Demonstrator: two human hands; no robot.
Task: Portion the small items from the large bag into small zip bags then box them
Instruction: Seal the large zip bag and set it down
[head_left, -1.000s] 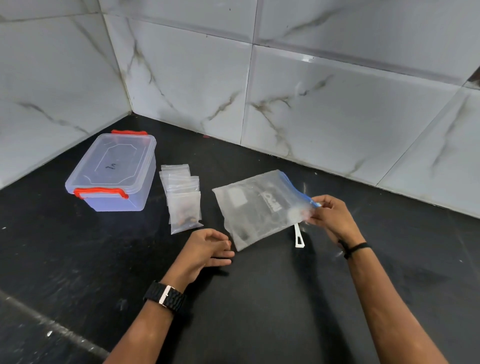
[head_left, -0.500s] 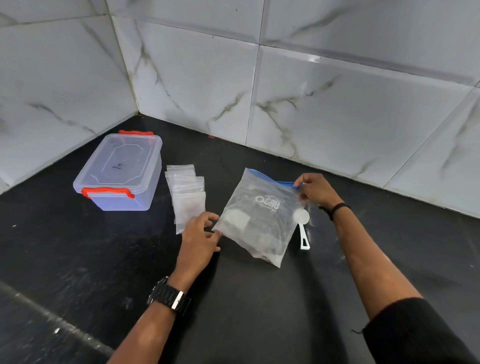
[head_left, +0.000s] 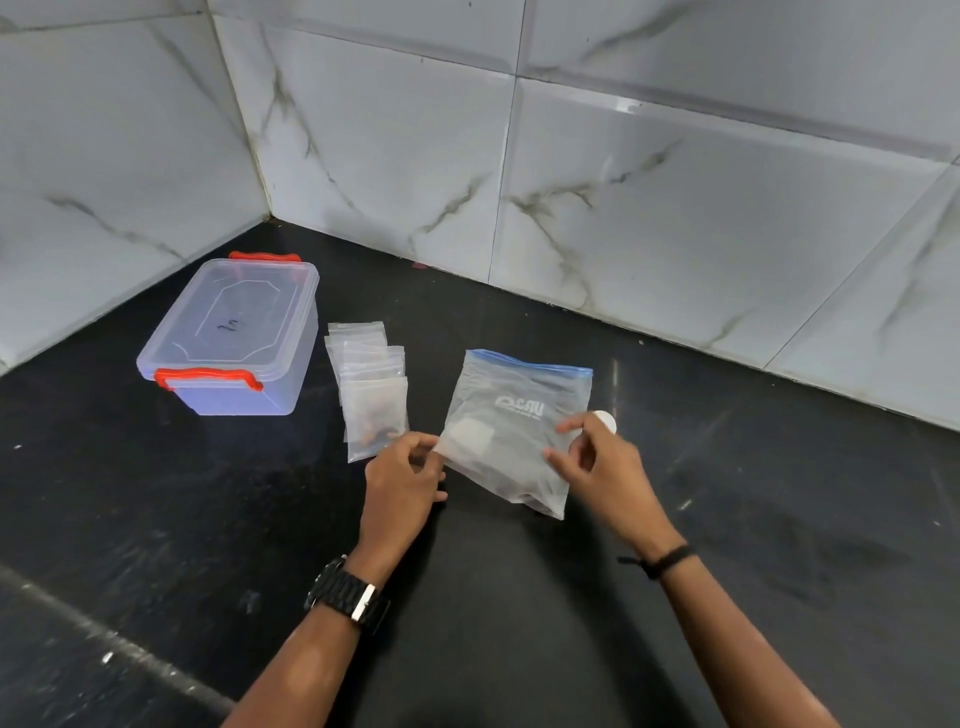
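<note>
Far left on the black counter (head_left: 156, 519) sits the lidded clear box (head_left: 234, 338), then a fanned stack of small zip bags (head_left: 371, 387). The left hand (head_left: 402, 480) pinches the large bag (head_left: 511, 431) at its lower left corner. That bag lies flat between both hands, its blue zip edge pointing away toward the wall. The right hand (head_left: 605, 462) rests curled fingers on the bag's right side; whether it truly grips, I cannot tell. The zip seems equally far from either hand.

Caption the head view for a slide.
Both hands, left hand and right hand, on the large zip bag, small bags and lidded box alongside.
</note>
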